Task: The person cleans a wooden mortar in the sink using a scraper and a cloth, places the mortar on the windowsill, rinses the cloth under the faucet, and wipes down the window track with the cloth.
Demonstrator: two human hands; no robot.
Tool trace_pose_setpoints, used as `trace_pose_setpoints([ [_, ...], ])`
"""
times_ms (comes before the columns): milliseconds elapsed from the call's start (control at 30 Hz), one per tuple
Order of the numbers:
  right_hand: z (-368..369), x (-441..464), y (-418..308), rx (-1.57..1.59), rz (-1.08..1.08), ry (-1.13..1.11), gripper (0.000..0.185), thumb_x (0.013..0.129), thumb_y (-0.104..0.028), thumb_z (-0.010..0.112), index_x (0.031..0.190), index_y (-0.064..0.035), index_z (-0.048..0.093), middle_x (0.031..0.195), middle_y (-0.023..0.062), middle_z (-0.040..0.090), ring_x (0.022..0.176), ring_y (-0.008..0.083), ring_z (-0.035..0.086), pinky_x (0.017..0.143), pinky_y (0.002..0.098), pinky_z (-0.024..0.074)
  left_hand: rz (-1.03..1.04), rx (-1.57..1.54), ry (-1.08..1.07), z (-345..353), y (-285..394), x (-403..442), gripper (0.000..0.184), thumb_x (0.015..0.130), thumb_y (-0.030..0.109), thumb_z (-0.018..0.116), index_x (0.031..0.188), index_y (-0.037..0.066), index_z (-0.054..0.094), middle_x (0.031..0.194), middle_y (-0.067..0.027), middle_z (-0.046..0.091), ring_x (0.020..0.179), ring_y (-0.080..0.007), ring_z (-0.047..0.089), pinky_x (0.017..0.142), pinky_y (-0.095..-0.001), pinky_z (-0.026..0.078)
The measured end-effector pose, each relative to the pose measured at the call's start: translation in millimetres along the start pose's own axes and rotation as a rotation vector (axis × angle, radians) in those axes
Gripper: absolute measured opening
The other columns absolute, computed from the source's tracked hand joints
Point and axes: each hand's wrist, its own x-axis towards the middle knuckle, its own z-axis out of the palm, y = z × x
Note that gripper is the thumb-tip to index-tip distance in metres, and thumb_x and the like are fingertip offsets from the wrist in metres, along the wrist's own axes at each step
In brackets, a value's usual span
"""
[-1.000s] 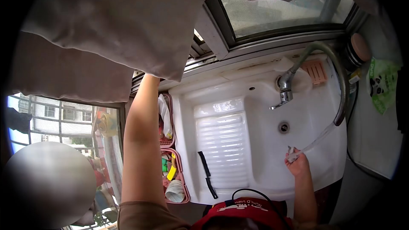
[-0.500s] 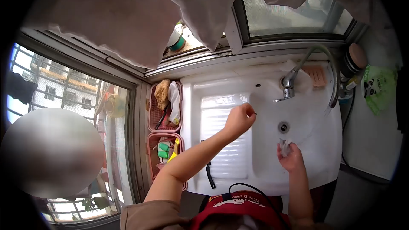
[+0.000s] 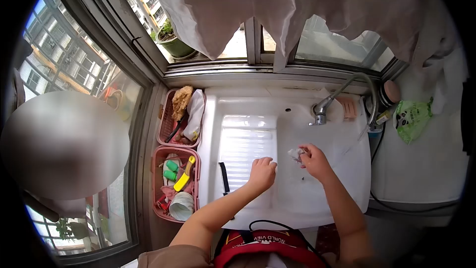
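My right hand (image 3: pixel 316 163) is over the basin of the white sink (image 3: pixel 337 196), its fingers closed on a crumpled white tissue (image 3: pixel 296 155). The drain does not show; the hand covers that spot. My left hand (image 3: pixel 263 174) hovers by the border between the ribbed washboard part (image 3: pixel 248 144) and the basin. Its fingers are curled in, and what they hold, if anything, is hidden. A tiny dark bit (image 3: pixel 303 178) lies on the basin floor below the tissue. A slim black handle (image 3: pixel 224 176) rests on the washboard's left side, partly behind my left forearm.
The faucet (image 3: pixel 321 111) stands at the back, beside a pink soap dish (image 3: pixel 349 108). Two pink baskets (image 3: pixel 154 181) of cleaning things line the left edge. A green bag (image 3: pixel 412 119) and a jar (image 3: pixel 390 92) sit at right. A curtain (image 3: pixel 238 5) hangs above.
My left hand has come back toward me; the small dark thing at its fingertips no longer shows there. My right hand has moved forward and left with the tissue. The view has shifted.
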Motion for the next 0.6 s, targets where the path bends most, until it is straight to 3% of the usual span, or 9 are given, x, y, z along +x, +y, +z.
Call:
trace_pose_setpoints([
  [67, 6.5, 55.0, -45.9, -0.238, -0.282, 0.134, 0.021, 0.080, -0.005, 0.053, 0.100, -0.0004, 0.059, 0.109, 0.0113, 0.060, 0.085, 0.0260, 0.062, 0.075, 0.0358, 0.0487, -0.054, 0.164, 0.089, -3.2, -19.3, -10.8, 0.020, 0.074, 0.007, 0.058, 0.094, 0.008, 0.062, 0.109, -0.0117, 0.057, 0.109, -0.0313, 0.051, 0.090, -0.0443, 0.037],
  [133, 22.2, 119.0, -67.5, -0.596, -0.790, 0.420, 0.019, 0.079, -0.006, 0.055, 0.098, -0.0034, 0.061, 0.107, 0.0065, 0.060, 0.092, 0.0249, 0.058, 0.077, 0.0361, 0.0451, -0.070, 0.102, 0.112, 3.9, -34.4, -27.3, 0.023, 0.076, 0.009, 0.057, 0.099, 0.007, 0.060, 0.113, -0.0127, 0.055, 0.112, -0.0322, 0.048, 0.093, -0.0454, 0.036],
  [200, 34.3, 171.1, -97.2, -0.936, -0.933, 0.565, 0.022, 0.080, -0.009, 0.055, 0.101, -0.0064, 0.062, 0.112, 0.0074, 0.057, 0.101, 0.0248, 0.052, 0.081, 0.0360, 0.0405, -0.072, 0.029, 0.121, 3.3, -41.2, -41.6, 0.030, 0.079, 0.012, 0.055, 0.109, 0.007, 0.057, 0.120, -0.0146, 0.052, 0.118, -0.0331, 0.045, 0.099, -0.0471, 0.033],
  [233, 45.8, 195.3, -101.8, -0.934, -0.939, 0.572, 0.022, 0.080, -0.009, 0.055, 0.101, -0.0064, 0.062, 0.112, 0.0074, 0.057, 0.101, 0.0248, 0.052, 0.081, 0.0360, 0.0405, -0.055, 0.019, 0.118, -3.5, -38.4, -46.0, 0.034, 0.080, 0.014, 0.054, 0.113, 0.008, 0.055, 0.124, -0.0153, 0.050, 0.120, -0.0330, 0.043, 0.101, -0.0476, 0.031],
  [300, 75.9, 241.4, -98.2, -1.428, -0.384, 0.365, 0.028, 0.082, -0.012, 0.053, 0.108, -0.0064, 0.061, 0.118, 0.0117, 0.051, 0.104, 0.0280, 0.049, 0.082, 0.0377, 0.0373, -0.063, 0.001, 0.052, -9.1, -40.0, -45.8, 0.040, 0.079, 0.016, 0.053, 0.119, 0.008, 0.053, 0.129, -0.0153, 0.046, 0.124, -0.0319, 0.039, 0.103, -0.0480, 0.029],
  [333, 92.9, 256.0, -99.8, -1.427, -0.384, 0.372, 0.028, 0.082, -0.012, 0.053, 0.108, -0.0064, 0.061, 0.118, 0.0117, 0.051, 0.104, 0.0280, 0.049, 0.082, 0.0377, 0.0373, -0.071, -0.004, 0.043, -9.7, -39.5, -45.4, 0.041, 0.078, 0.016, 0.054, 0.119, 0.008, 0.053, 0.130, -0.0153, 0.045, 0.124, -0.0319, 0.039, 0.103, -0.0480, 0.028],
  [400, 117.0, 280.6, -107.4, -1.116, 0.181, 0.323, 0.031, 0.085, -0.013, 0.052, 0.112, -0.0021, 0.060, 0.121, 0.0158, 0.047, 0.105, 0.0321, 0.048, 0.084, 0.0422, 0.0386, -0.085, -0.005, 0.002, -11.8, -39.5, -44.4, 0.043, 0.077, 0.017, 0.055, 0.119, 0.008, 0.052, 0.131, -0.0156, 0.044, 0.125, -0.0319, 0.038, 0.103, -0.0480, 0.028],
  [500, 96.5, 263.0, -126.2, -1.049, 0.133, 0.167, 0.031, 0.086, -0.015, 0.052, 0.111, 0.0020, 0.060, 0.118, 0.0163, 0.048, 0.107, 0.0351, 0.047, 0.086, 0.0460, 0.0395, -0.085, -0.021, -0.001, -14.6, -39.0, -43.6, 0.043, 0.079, 0.017, 0.053, 0.120, 0.006, 0.051, 0.132, -0.0160, 0.043, 0.126, -0.0310, 0.036, 0.104, -0.0480, 0.027],
  [600, 85.5, 258.0, -125.5, -0.925, 0.156, 0.195, 0.029, 0.084, -0.012, 0.055, 0.109, 0.0005, 0.061, 0.118, 0.0164, 0.049, 0.108, 0.0329, 0.050, 0.085, 0.0406, 0.0463, -0.077, -0.031, -0.006, -13.0, -39.5, -42.5, 0.044, 0.078, 0.017, 0.054, 0.120, 0.006, 0.051, 0.132, -0.0161, 0.043, 0.126, -0.0313, 0.036, 0.104, -0.0481, 0.027],
])
